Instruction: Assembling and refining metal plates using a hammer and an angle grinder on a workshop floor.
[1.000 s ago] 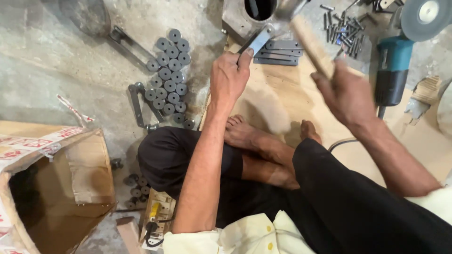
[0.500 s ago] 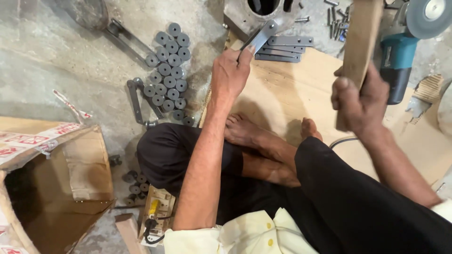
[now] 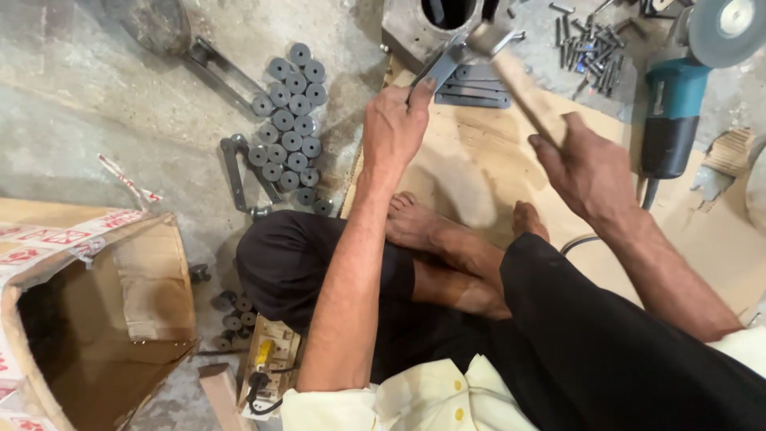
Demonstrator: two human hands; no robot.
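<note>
Left hand is closed around a flat metal bar, its far end resting against the grey metal block. Right hand is closed on the wooden handle of a hammer, whose head sits at the bar, just beside the block.

Risk, in my judgement: a glancing blow could drive the bar sideways or strike the left-hand fingers, which grip close to the contact point. Bare feet lie near the block, exposed to a dropped tool.

Right of the block: loose bolts and an angle grinder. Left of it: stacked grey bushings. Well below-left, an open cardboard box.
</note>
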